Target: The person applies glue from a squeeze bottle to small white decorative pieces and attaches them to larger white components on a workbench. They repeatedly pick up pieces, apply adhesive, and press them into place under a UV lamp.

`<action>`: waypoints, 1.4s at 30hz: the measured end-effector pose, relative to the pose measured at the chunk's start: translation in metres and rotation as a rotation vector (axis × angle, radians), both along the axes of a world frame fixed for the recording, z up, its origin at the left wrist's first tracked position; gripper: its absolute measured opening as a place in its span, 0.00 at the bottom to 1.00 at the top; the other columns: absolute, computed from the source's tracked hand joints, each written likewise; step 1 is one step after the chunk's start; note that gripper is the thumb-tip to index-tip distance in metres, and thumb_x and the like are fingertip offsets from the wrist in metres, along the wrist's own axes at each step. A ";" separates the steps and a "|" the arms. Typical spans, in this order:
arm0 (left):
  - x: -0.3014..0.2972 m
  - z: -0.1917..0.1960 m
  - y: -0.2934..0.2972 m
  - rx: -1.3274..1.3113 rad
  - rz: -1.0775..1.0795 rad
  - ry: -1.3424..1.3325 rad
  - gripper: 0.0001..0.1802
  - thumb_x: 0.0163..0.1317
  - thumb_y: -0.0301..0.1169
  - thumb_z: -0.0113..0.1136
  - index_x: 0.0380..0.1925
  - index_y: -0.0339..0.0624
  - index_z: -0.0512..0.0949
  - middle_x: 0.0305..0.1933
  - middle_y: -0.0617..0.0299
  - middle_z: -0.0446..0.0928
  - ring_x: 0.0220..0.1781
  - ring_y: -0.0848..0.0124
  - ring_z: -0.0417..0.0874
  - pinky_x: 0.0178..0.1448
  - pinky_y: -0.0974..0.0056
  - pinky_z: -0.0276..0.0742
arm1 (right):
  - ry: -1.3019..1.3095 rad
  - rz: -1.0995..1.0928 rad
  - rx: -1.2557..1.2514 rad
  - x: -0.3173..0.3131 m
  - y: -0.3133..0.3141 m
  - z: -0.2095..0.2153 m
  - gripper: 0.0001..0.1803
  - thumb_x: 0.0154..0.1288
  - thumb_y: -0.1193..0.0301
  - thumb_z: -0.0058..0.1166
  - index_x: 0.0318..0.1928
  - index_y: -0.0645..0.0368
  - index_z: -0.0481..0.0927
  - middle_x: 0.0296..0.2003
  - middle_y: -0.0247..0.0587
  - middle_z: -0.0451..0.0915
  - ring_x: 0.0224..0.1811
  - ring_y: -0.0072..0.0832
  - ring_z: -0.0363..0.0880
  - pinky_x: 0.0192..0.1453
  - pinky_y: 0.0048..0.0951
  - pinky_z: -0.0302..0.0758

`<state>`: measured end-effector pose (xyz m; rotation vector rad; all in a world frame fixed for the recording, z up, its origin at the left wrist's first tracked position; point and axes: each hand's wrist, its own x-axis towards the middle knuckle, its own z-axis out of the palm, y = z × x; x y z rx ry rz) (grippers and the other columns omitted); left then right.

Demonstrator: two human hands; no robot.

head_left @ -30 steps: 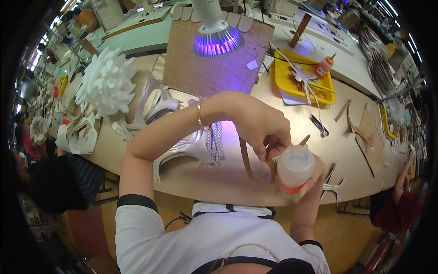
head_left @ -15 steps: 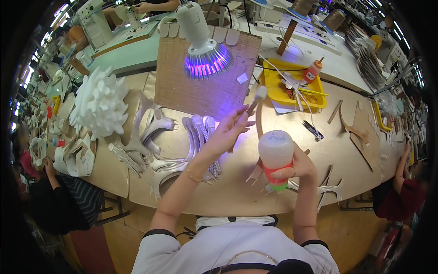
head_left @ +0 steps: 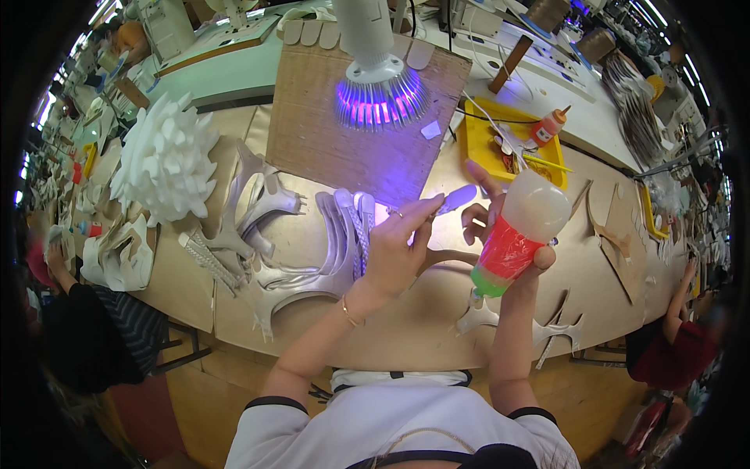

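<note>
While the left hand (head_left: 398,254) pinches a thin strip (head_left: 457,199) under the purple lamp (head_left: 380,98), the right hand (head_left: 500,227) grips a glue bottle (head_left: 517,230). Finished-looking silvery straps (head_left: 344,234) lie on the table (head_left: 406,328); more cut pieces (head_left: 558,332) look untouched.

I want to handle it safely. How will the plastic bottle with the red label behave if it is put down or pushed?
The bottle looks translucent, soft plastic, so probably light and squeezable. It is tall with a round body, so likely to tip or roll. The right hand grips it tilted.

Both hands (head_left: 394,250) have lifted toward the lamp (head_left: 379,94); bottle (head_left: 516,230) seemingly tipped.
</note>
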<state>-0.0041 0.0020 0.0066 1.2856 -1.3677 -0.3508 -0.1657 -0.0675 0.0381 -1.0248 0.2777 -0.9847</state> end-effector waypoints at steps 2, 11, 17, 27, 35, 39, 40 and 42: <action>-0.002 -0.002 0.001 -0.035 0.073 -0.003 0.17 0.55 0.16 0.57 0.46 0.38 0.80 0.42 0.52 0.82 0.42 0.63 0.84 0.44 0.65 0.79 | -0.018 0.051 0.041 0.009 -0.008 -0.003 0.46 0.33 0.44 0.66 0.47 0.66 0.70 0.42 0.47 0.73 0.37 0.30 0.75 0.40 0.30 0.75; 0.011 -0.023 -0.007 -0.066 0.220 0.169 0.16 0.54 0.19 0.65 0.44 0.35 0.78 0.47 0.53 0.80 0.44 0.68 0.83 0.45 0.68 0.79 | -0.159 0.001 0.103 0.057 -0.033 -0.042 0.36 0.40 0.45 0.60 0.39 0.63 0.67 0.30 0.39 0.67 0.31 0.27 0.67 0.31 0.26 0.67; 0.019 -0.027 -0.017 -0.051 0.288 0.173 0.15 0.56 0.20 0.63 0.46 0.34 0.78 0.46 0.55 0.80 0.43 0.71 0.82 0.45 0.68 0.79 | -0.292 0.139 0.231 0.068 -0.044 -0.057 0.36 0.44 0.54 0.61 0.49 0.64 0.68 0.39 0.41 0.72 0.40 0.29 0.72 0.42 0.29 0.73; 0.027 -0.031 -0.026 -0.036 0.340 -0.027 0.14 0.58 0.19 0.60 0.45 0.36 0.79 0.45 0.51 0.80 0.42 0.60 0.84 0.44 0.62 0.79 | -0.067 -0.076 0.270 0.078 -0.036 -0.051 0.38 0.43 0.44 0.60 0.46 0.61 0.69 0.36 0.40 0.72 0.35 0.29 0.72 0.37 0.29 0.71; 0.010 -0.018 -0.029 0.032 0.267 0.150 0.11 0.61 0.19 0.57 0.44 0.32 0.78 0.39 0.53 0.81 0.38 0.69 0.83 0.43 0.67 0.78 | -0.150 -0.056 0.121 0.072 -0.035 -0.026 0.46 0.40 0.40 0.62 0.50 0.66 0.68 0.44 0.49 0.72 0.40 0.30 0.73 0.43 0.32 0.73; 0.008 -0.009 -0.039 0.205 -0.061 0.833 0.12 0.69 0.29 0.51 0.46 0.33 0.75 0.38 0.57 0.81 0.34 0.74 0.82 0.37 0.71 0.76 | 0.059 -0.285 -0.169 0.057 -0.033 0.000 0.46 0.41 0.32 0.56 0.43 0.65 0.68 0.42 0.49 0.71 0.35 0.29 0.69 0.37 0.27 0.68; 0.015 -0.008 -0.040 0.264 -0.165 0.886 0.13 0.70 0.31 0.50 0.47 0.33 0.74 0.38 0.57 0.81 0.33 0.74 0.81 0.36 0.71 0.75 | 0.094 -0.336 -0.224 0.050 -0.035 0.007 0.46 0.41 0.32 0.56 0.43 0.65 0.67 0.41 0.49 0.71 0.35 0.29 0.69 0.37 0.27 0.68; 0.026 -0.004 -0.043 0.365 -0.287 0.967 0.14 0.71 0.35 0.49 0.46 0.35 0.75 0.38 0.58 0.81 0.34 0.76 0.81 0.35 0.72 0.75 | 0.126 -0.373 -0.359 0.039 -0.041 0.018 0.45 0.44 0.34 0.54 0.44 0.66 0.67 0.40 0.47 0.70 0.34 0.29 0.68 0.36 0.28 0.67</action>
